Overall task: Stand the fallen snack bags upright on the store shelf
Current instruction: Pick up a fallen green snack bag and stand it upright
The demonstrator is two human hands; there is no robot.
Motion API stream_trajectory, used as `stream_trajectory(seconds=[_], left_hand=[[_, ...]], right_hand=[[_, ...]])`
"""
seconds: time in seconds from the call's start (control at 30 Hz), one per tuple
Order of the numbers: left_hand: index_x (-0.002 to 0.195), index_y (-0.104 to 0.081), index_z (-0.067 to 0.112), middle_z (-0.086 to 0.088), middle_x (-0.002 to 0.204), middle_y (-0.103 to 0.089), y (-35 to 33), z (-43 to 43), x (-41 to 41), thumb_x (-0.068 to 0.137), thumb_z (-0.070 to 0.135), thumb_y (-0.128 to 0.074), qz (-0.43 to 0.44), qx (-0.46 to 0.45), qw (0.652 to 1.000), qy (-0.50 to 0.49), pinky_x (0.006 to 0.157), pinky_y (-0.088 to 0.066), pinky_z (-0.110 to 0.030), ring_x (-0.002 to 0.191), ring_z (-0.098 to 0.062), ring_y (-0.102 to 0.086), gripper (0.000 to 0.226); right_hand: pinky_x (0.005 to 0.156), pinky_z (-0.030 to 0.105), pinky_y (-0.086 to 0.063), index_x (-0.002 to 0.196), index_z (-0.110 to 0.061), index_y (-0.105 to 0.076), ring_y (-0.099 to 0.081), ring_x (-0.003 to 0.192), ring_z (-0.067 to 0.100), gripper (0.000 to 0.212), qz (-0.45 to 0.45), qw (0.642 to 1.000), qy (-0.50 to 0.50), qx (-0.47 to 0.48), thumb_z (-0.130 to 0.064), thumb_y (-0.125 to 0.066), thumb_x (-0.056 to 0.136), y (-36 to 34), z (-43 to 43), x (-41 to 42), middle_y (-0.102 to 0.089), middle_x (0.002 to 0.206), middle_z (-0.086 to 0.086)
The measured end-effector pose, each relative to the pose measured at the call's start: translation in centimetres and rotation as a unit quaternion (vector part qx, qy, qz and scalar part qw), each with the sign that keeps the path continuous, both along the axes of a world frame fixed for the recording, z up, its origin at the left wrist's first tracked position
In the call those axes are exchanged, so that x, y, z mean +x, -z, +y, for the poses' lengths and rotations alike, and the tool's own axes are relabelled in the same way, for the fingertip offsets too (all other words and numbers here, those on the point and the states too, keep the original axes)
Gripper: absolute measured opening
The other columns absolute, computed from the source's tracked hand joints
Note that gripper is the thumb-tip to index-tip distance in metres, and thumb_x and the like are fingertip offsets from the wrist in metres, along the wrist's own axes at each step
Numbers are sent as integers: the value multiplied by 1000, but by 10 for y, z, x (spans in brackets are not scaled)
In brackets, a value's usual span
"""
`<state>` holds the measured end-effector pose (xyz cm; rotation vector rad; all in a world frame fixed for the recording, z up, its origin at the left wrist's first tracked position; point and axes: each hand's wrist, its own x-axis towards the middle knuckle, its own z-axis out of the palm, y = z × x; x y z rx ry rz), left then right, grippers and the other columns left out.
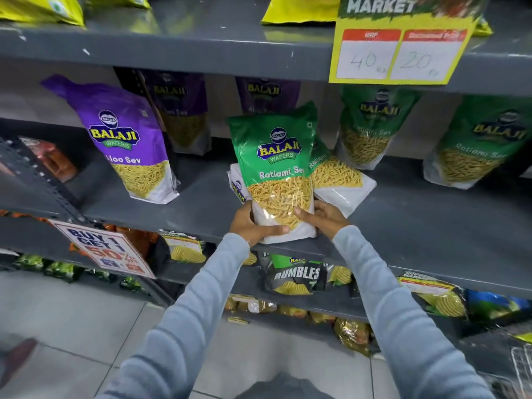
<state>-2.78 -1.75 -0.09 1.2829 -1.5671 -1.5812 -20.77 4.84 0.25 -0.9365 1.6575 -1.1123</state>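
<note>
A green Ratlami Sev bag [276, 165] stands upright at the front edge of the grey middle shelf [417, 226]. My left hand [250, 223] grips its lower left corner and my right hand [322, 216] grips its lower right side. Directly behind it another green Ratlami Sev bag [339, 180] lies flat and tilted on the shelf. A third bag with a white side [237, 188] shows just behind the held bag's left edge, mostly hidden.
A purple Aloo Sev bag [126, 142] stands at the left, with more purple bags [181, 110] behind. Green bags [371, 125] [478, 145] stand at the right. A yellow price sign [400, 44] hangs from the shelf above. Lower shelves hold chips bags [296, 276].
</note>
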Motion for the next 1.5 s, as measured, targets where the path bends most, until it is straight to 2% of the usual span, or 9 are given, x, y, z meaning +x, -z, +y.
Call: stream_trajectory(seconds=[0.23, 0.4, 0.67, 0.93, 1.0, 1.13, 1.2, 1.33, 1.5], left_hand=[[103, -65, 21, 3, 104, -72, -27, 52, 39, 36, 28, -92, 36, 21, 999, 26, 80, -56, -29, 98, -14, -67, 73], [105, -68, 20, 7, 102, -73, -44, 101, 73, 38, 28, -92, 31, 5, 998, 53, 69, -55, -14, 93, -6, -68, 72], [97, -67, 23, 12, 89, -74, -55, 152, 106, 47, 9, -90, 48, -7, 994, 94, 61, -52, -11, 78, 2, -69, 57], [102, -66, 25, 9, 98, -74, -53, 170, 80, 42, 15, -93, 38, -57, 987, 143, 72, -56, -20, 90, -5, -69, 66], [101, -65, 29, 9, 100, -73, -51, 171, 63, 40, 18, -92, 30, -63, 985, 158, 77, -57, -24, 93, -7, -68, 67], [102, -61, 33, 13, 104, -70, -43, 168, 10, 42, 15, -92, 14, -63, 975, 210, 81, -56, -24, 98, -4, -65, 71], [105, -58, 34, 11, 108, -69, -37, 165, -26, 43, 16, -91, 6, -67, 966, 250, 86, -56, -31, 102, -9, -65, 72], [124, -49, 16, -9, 130, -59, -16, 158, -119, 45, 11, -86, 2, -52, 962, 268, 99, -47, -51, 121, -29, -54, 87], [137, -37, 17, -14, 142, -45, 7, 156, -237, 61, 4, -81, -28, -64, 958, 278, 109, -38, -49, 133, -31, -39, 88]], right_hand=[[55, 7, -50, 92, -26, -64, -68, 70, -8, 32, -51, 997, 14, -56, -17, -81, 66, -23, 68, 35, -74, 71, -23], [57, 9, -51, 88, -28, -66, -68, 73, -6, 32, -56, 995, 56, -66, -24, -82, 62, -38, 127, 74, -72, 86, -15], [57, 13, -52, 96, -30, -67, -70, 83, 9, 54, -66, 991, 93, -63, -37, -83, 45, -48, 190, 112, -73, 92, -9], [98, 44, -50, 124, -18, -49, -62, 110, 21, 99, -63, 989, 128, -40, -40, -91, 38, -38, 213, 111, -66, 121, 4], [95, 41, -51, 123, -16, -49, -63, 108, 20, 102, -60, 985, 158, -37, -42, -91, 33, -39, 215, 100, -66, 119, 4], [63, 10, -51, 100, -23, -59, -65, 89, 7, 60, -5, 981, 192, -21, -27, -89, 48, -41, 225, 52, -70, 102, 0], [54, 4, -47, 104, -18, -60, -64, 86, 8, 62, 12, 978, 205, -17, -18, -90, 50, -40, 230, 15, -70, 99, 1], [63, 16, -43, 104, -18, -53, -57, 87, 15, 69, 67, 962, 266, -17, -11, -90, 46, -37, 232, -60, -62, 98, -1], [85, 45, -53, 123, -5, -49, -58, 109, 32, 83, 84, 938, 336, -14, -2, -88, 49, -19, 228, -159, -61, 120, 16]])
